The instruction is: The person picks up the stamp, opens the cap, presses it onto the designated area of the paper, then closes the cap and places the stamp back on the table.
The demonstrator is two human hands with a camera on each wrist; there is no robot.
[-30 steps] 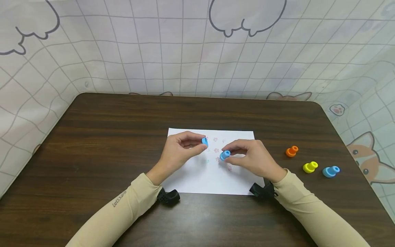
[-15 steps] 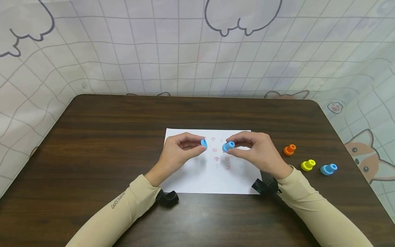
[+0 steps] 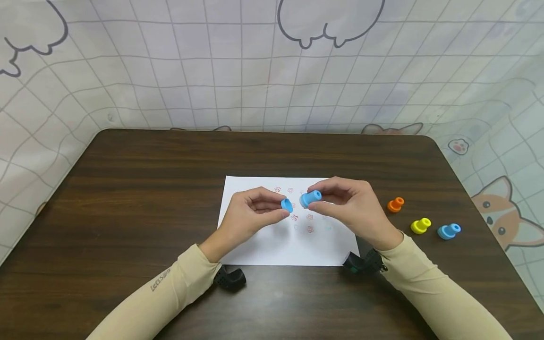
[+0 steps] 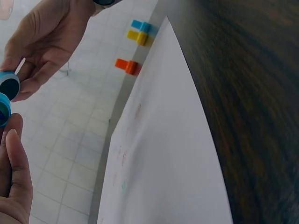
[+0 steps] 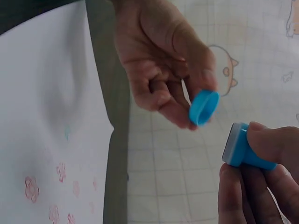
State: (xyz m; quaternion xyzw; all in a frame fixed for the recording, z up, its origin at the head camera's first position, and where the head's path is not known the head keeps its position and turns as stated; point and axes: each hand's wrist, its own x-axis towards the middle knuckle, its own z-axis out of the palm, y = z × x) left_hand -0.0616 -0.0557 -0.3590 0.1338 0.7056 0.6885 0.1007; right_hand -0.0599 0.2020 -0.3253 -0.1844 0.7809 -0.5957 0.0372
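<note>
Over a white paper sheet (image 3: 272, 245) on the dark wooden table (image 3: 148, 189), my left hand (image 3: 278, 208) pinches a small blue cap (image 3: 286, 205) between thumb and fingers. My right hand (image 3: 324, 200) pinches a blue stamp (image 3: 310, 198) and holds it tilted, its face toward the cap and a small gap between them. In the right wrist view the cap (image 5: 204, 107) opens toward the stamp (image 5: 245, 151). The left wrist view has the stamp (image 4: 9, 86) just above the cap's edge (image 4: 3, 111). Small red flower prints (image 3: 309, 229) dot the paper.
Three more stamps lie on the table to the right of the paper: orange (image 3: 395, 204), yellow (image 3: 420, 225) and blue (image 3: 448, 231). A patterned cloth backdrop (image 3: 255, 71) rises behind and around the table.
My right hand has lifted the blue stamp off the paper and brought it left, up to the cap. My left hand has shifted slightly right with the cap.
</note>
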